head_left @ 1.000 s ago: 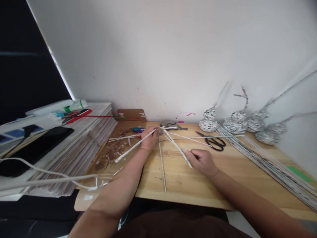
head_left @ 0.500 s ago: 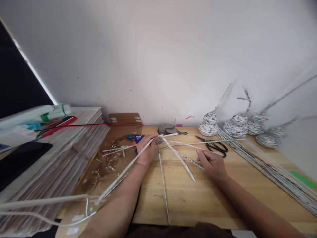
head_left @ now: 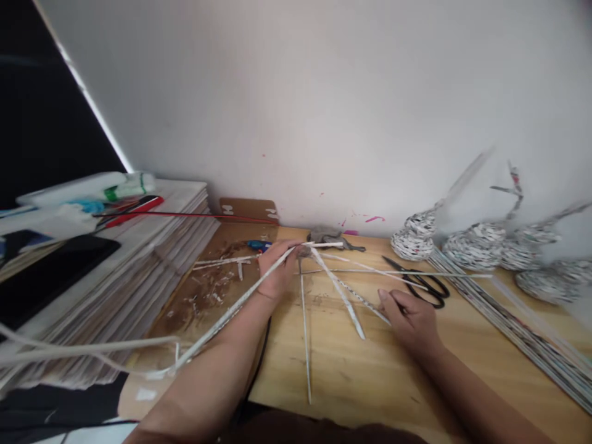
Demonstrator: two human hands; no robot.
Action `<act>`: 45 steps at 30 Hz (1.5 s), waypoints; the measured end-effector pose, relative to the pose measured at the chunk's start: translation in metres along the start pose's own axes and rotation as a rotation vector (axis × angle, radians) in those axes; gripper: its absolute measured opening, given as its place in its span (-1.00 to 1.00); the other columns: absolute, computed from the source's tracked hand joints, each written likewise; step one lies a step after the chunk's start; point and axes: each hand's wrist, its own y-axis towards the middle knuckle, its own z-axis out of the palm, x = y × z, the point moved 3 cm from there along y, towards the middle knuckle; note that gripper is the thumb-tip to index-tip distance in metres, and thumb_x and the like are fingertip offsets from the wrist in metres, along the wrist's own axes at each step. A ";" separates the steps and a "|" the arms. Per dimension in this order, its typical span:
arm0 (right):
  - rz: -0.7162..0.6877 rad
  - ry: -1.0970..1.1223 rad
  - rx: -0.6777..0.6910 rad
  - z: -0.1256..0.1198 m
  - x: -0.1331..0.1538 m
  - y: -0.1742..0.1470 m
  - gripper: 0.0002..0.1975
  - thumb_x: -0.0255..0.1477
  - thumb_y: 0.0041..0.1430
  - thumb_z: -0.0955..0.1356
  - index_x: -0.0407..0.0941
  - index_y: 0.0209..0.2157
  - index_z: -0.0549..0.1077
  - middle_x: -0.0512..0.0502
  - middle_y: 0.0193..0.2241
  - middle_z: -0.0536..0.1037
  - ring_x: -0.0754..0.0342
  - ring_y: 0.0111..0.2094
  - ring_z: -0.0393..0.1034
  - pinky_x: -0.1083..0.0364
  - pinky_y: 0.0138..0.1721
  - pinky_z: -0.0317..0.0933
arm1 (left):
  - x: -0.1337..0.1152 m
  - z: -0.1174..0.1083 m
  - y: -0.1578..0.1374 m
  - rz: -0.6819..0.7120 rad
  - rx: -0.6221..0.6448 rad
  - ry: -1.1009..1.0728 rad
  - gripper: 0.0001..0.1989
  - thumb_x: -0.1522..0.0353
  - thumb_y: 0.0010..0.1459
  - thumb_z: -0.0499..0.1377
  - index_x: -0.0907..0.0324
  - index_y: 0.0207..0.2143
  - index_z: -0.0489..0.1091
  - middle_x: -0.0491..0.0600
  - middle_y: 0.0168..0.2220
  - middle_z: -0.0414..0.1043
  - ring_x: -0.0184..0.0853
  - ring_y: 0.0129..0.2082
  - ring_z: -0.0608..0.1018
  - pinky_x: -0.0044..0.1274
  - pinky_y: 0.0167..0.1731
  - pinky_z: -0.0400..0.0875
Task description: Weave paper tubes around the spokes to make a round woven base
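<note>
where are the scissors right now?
In the head view, right of centre: the scissors lie on the table just beyond the right hand, left of the bundle of long paper sticks.

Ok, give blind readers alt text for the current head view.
A person's left hand grips splayed thin white paper rods over a pale wooden table; the right hand is near one rod's end. At right: black scissors, bulbous white woven paper forms.

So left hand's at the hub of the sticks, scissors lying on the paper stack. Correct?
Not the scissors: the head view shows them on the table, right of the hub. Left hand at the hub of the sticks stands.
</note>
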 end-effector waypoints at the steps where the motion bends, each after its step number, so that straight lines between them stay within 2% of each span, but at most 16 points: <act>1: -0.006 0.005 0.012 0.000 0.001 -0.001 -0.57 -0.27 0.27 0.29 -0.12 -0.66 0.34 0.03 -0.70 0.31 0.17 -0.62 0.19 0.15 -0.52 0.06 | -0.005 -0.002 0.002 0.032 -0.021 0.003 -0.89 0.38 0.19 0.22 0.13 -0.29 0.57 -0.02 -0.33 0.61 -0.35 -0.33 0.60 -0.50 -0.24 0.48; 7: 0.011 0.070 0.037 0.003 0.009 -0.002 -0.56 -0.21 0.27 0.29 -0.11 -0.65 0.36 0.02 -0.70 0.33 0.15 -0.61 0.22 0.14 -0.51 0.09 | -0.022 -0.003 0.002 0.147 0.011 -0.052 -0.87 0.41 0.19 0.21 0.12 -0.22 0.55 -0.02 -0.31 0.61 -0.37 -0.31 0.60 -0.53 -0.26 0.47; 18: 0.331 0.402 0.005 0.014 -0.009 0.001 -0.53 -0.06 0.23 0.29 -0.12 -0.58 0.40 0.07 -0.73 0.25 0.18 -0.68 0.12 0.15 -0.61 0.01 | -0.013 0.000 0.003 0.164 0.008 -0.036 -0.88 0.40 0.19 0.22 0.12 -0.23 0.55 -0.02 -0.30 0.61 -0.36 -0.30 0.60 -0.52 -0.24 0.47; 23: 0.309 0.420 0.011 0.015 -0.006 0.005 -0.57 -0.06 0.24 0.27 -0.11 -0.52 0.38 0.09 -0.74 0.25 0.17 -0.71 0.11 0.16 -0.64 0.01 | -0.014 -0.006 0.008 0.171 -0.052 0.004 -0.88 0.37 0.20 0.21 0.13 -0.25 0.55 -0.01 -0.30 0.61 -0.34 -0.29 0.61 -0.49 -0.20 0.48; 28: 0.275 0.380 0.016 0.018 -0.008 0.006 -0.63 -0.11 0.27 0.23 -0.12 -0.36 0.42 0.07 -0.69 0.33 0.15 -0.66 0.20 0.15 -0.60 0.09 | -0.015 -0.009 0.010 0.172 -0.033 0.005 -0.87 0.35 0.20 0.21 0.14 -0.25 0.56 0.00 -0.29 0.61 -0.33 -0.27 0.60 -0.48 -0.17 0.47; 32: 0.247 0.319 0.037 0.019 -0.005 0.007 -0.68 -0.18 0.23 0.28 -0.15 -0.23 0.45 0.08 -0.65 0.34 0.14 -0.62 0.21 0.15 -0.54 0.12 | -0.012 -0.008 0.011 0.046 0.012 -0.016 -0.86 0.32 0.18 0.22 0.15 -0.28 0.57 -0.01 -0.34 0.60 -0.33 -0.33 0.60 -0.50 -0.22 0.50; 36: 0.263 0.287 0.055 0.017 -0.002 0.008 -0.66 -0.17 0.18 0.30 -0.17 -0.26 0.47 0.06 -0.66 0.35 0.14 -0.60 0.22 0.14 -0.52 0.12 | -0.007 -0.004 0.012 -0.264 0.084 -0.268 -0.78 0.23 0.11 0.26 0.18 -0.29 0.58 -0.02 -0.37 0.57 -0.38 -0.48 0.57 -0.56 -0.46 0.53; 39: 0.333 0.374 0.072 0.018 -0.008 0.009 -0.66 -0.15 0.12 0.34 -0.16 -0.28 0.47 0.07 -0.66 0.35 0.16 -0.62 0.20 0.15 -0.57 0.09 | -0.006 -0.003 0.014 -0.448 0.126 -0.432 -0.71 0.18 0.01 0.33 0.23 -0.33 0.58 -0.04 -0.40 0.56 -0.41 -0.55 0.53 -0.58 -0.56 0.53; 42: 0.402 0.567 0.035 0.019 -0.017 0.011 -0.66 -0.16 0.00 0.41 -0.14 -0.31 0.44 0.11 -0.68 0.32 0.20 -0.66 0.14 0.17 -0.62 0.03 | -0.006 -0.004 0.016 -0.501 0.139 -0.487 -0.67 0.17 -0.06 0.36 0.25 -0.34 0.58 -0.03 -0.41 0.55 -0.42 -0.55 0.52 -0.59 -0.57 0.54; 45: 0.445 0.656 0.014 0.018 -0.022 0.013 -0.64 -0.16 -0.04 0.45 -0.14 -0.31 0.44 0.13 -0.69 0.30 0.23 -0.68 0.09 0.18 -0.65 -0.03 | -0.004 -0.005 0.017 -0.486 0.116 -0.494 -0.67 0.17 -0.05 0.36 0.25 -0.33 0.57 -0.02 -0.40 0.56 -0.41 -0.52 0.54 -0.59 -0.57 0.55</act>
